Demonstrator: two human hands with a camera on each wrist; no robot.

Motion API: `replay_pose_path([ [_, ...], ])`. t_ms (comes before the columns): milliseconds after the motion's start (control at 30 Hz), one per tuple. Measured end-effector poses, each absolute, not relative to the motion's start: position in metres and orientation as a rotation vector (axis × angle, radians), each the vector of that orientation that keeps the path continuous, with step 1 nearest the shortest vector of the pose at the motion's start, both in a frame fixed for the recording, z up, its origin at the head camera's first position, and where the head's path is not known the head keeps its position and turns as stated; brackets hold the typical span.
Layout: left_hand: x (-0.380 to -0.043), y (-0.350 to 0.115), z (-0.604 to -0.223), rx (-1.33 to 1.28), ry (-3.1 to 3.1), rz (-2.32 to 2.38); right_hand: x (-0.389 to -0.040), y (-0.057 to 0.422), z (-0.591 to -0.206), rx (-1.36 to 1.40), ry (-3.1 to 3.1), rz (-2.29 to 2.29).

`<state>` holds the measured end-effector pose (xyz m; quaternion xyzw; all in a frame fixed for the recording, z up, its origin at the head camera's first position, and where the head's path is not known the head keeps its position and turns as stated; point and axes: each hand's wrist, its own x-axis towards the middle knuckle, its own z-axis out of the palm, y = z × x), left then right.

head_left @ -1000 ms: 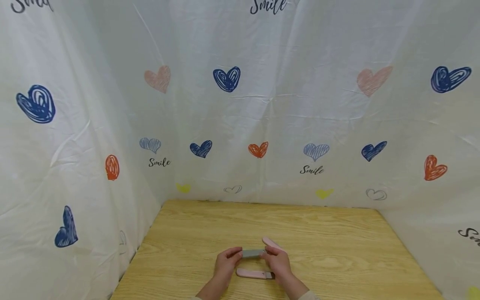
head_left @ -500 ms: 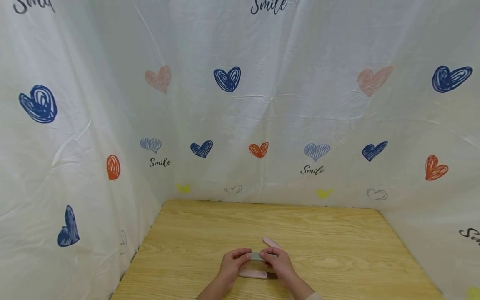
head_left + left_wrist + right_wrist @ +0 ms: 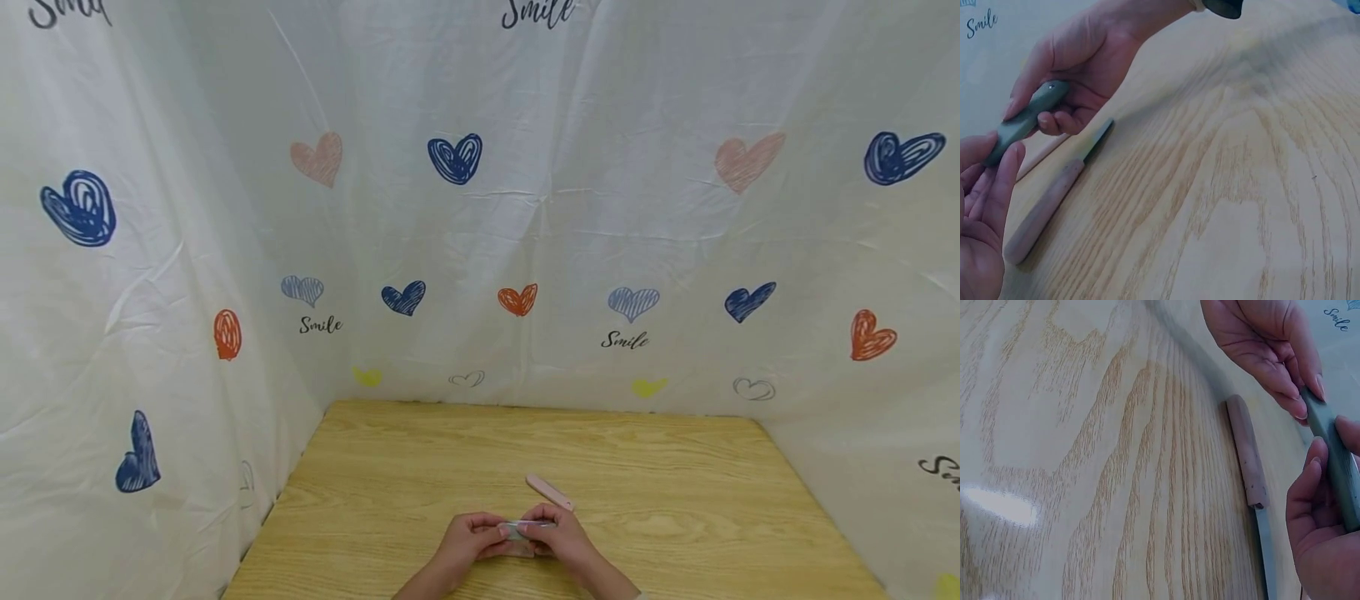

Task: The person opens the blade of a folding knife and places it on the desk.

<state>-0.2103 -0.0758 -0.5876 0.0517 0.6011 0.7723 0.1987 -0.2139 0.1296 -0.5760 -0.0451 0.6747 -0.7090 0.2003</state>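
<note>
Both hands hold a grey-green folding knife (image 3: pixel 1030 119) between them, with no blade out of its handle. My left hand (image 3: pixel 463 546) pinches one end between thumb and fingers. The other end, which bears a small rivet, is gripped by my right hand (image 3: pixel 568 546), its thumb along the handle in the left wrist view. On the table beneath the hands lies an unfolded pink-handled knife (image 3: pixel 1247 450) with its blade out; in the head view the hands mostly cover it. Just beyond the right hand rests a second pink knife (image 3: pixel 549 492), no blade showing.
The wood-grain table (image 3: pixel 420 450) runs back to a white curtain (image 3: pixel 555 225) printed with hearts and "Smile". The curtain also closes off the left and right sides.
Both hands have drawn closer together and come nearer the body with the green knife. They now overlap the near pink knife, and more of the far one shows.
</note>
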Motion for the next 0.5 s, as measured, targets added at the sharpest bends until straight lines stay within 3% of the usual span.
replay_pose_path([
  [500,-0.2111,-0.0753,-0.5878,0.180,1.679,2.147,-0.2117,0.1275,-0.5697,-0.118,1.953,-1.951],
])
